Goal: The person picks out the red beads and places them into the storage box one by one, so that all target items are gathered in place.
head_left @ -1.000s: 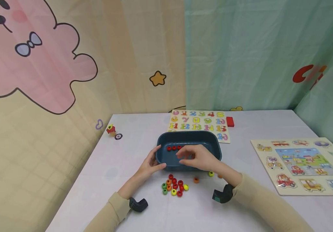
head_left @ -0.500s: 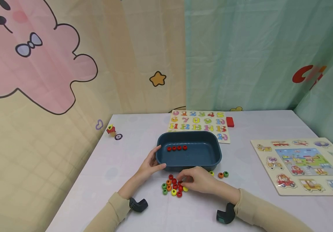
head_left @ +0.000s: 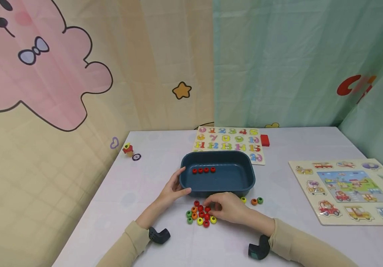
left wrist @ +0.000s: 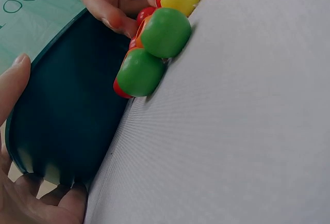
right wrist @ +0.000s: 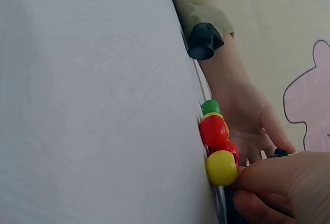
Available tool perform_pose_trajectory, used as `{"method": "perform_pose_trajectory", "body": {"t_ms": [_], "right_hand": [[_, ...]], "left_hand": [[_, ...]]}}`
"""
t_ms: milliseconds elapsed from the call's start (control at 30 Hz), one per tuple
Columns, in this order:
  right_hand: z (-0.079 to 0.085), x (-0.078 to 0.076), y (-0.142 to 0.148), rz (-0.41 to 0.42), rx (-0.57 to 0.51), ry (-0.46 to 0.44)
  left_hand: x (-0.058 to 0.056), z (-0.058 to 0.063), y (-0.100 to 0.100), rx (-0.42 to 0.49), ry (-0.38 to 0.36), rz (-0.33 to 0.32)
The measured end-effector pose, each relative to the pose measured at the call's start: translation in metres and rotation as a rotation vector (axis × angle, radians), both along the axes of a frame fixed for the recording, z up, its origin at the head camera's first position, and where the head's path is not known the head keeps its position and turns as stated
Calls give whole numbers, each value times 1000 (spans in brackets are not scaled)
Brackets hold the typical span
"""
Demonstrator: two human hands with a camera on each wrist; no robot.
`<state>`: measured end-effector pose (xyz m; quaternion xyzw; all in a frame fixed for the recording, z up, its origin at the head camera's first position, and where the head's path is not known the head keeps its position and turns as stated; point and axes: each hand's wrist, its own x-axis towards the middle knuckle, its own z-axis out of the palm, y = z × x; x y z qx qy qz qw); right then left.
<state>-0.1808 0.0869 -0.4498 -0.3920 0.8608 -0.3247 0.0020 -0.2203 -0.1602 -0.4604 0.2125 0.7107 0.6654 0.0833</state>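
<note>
A dark blue tray (head_left: 229, 182) holds a short row of red beads (head_left: 206, 170) near its back left. My left hand (head_left: 169, 191) grips the tray's left end, thumb at the front corner and fingers along the side. In front of the tray lies a cluster of red, orange, yellow and green beads (head_left: 194, 216). Over its right side, my right hand (head_left: 229, 208) pinches a red bead (head_left: 207, 209) between thumb and index finger. A yellow bead (right wrist: 221, 168) sits close by those fingertips in the right wrist view. Two green beads (left wrist: 166, 33) show large in the left wrist view.
Right of the right hand lie loose yellow, orange (head_left: 254, 202) and green beads. A number puzzle board (head_left: 225, 138) is behind the tray, with a red block (head_left: 264, 140) beside it. A vehicle puzzle (head_left: 348, 193) lies at right, a small toy figure (head_left: 128, 150) at back left.
My right hand has come from over the tray down to the bead cluster in front, uncovering the red row. Over the last half second it has barely moved. The left hand stays on the tray.
</note>
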Motion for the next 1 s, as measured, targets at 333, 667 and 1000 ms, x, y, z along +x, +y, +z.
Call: {"method": "perform_pose_trajectory", "body": {"t_ms": [333, 667, 1000], "right_hand": [[40, -2, 8, -23, -63, 66], [65, -65, 28, -131, -165, 63], [51, -111, 30, -240, -59, -108]], "left_hand": [[0, 1, 0, -10, -10, 7], [1, 1, 0, -5, 1, 7], [2, 1, 1, -16, -10, 22]]}}
